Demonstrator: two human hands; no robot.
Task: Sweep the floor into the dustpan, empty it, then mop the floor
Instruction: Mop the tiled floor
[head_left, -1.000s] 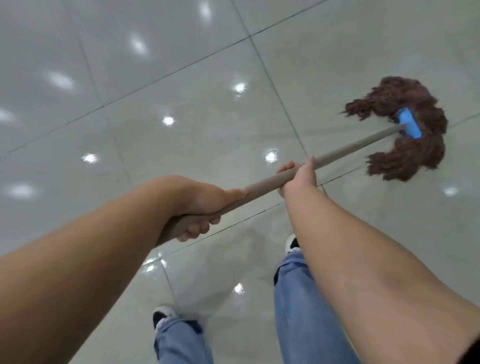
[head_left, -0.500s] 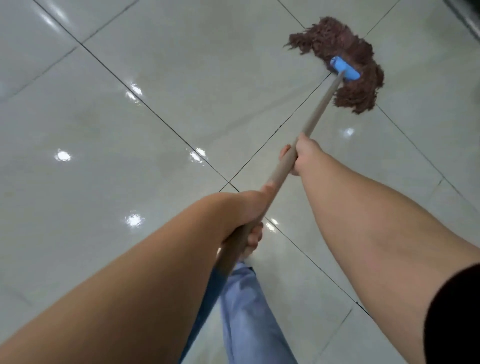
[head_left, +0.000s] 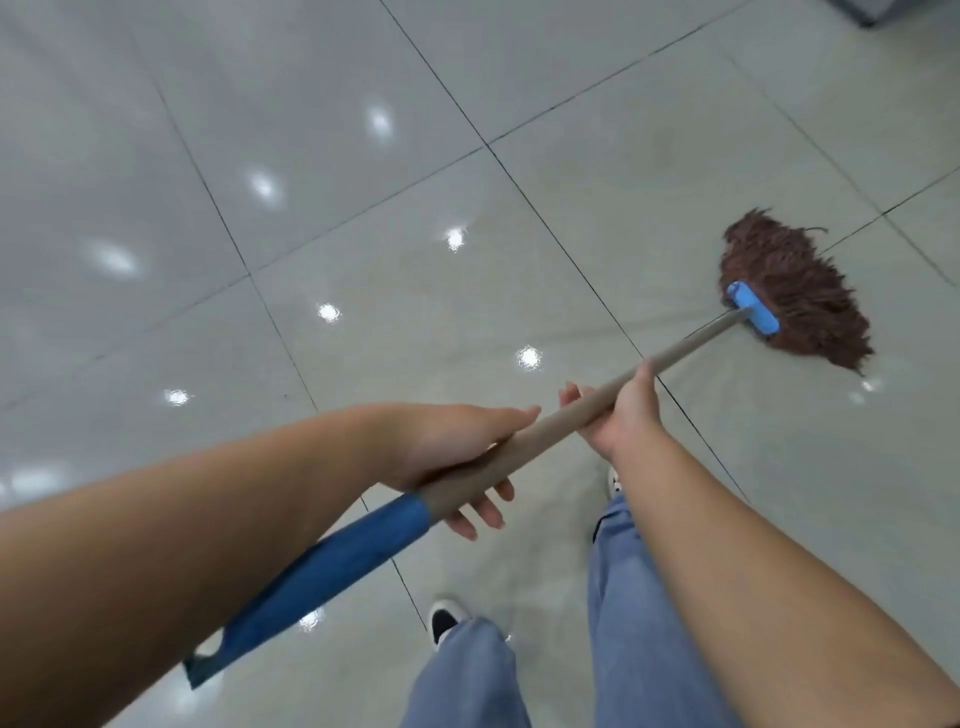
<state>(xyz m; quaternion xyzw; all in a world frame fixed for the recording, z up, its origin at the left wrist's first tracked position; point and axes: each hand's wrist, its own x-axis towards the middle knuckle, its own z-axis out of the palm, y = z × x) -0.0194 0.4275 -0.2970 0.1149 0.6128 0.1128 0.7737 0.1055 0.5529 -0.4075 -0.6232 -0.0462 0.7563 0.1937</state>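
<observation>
Glossy grey tile floor (head_left: 363, 291) is filling the view, ceiling lights reflecting off it; mop head (head_left: 795, 301), brown strings under a blue clamp, is lying flat on the tiles ahead to the right; left hand (head_left: 452, 457) is wrapping the mop handle (head_left: 571, 421) just above its blue sleeve, fingers (head_left: 480, 512) curling loosely under it; right hand (head_left: 621, 415) is gripping further down the shaft, fingers closed round it; mopping stage likely underway; for a good stroke, keeping strings pressed flat, overlapping passes, stepping clear of both shoes (head_left: 447, 621).
</observation>
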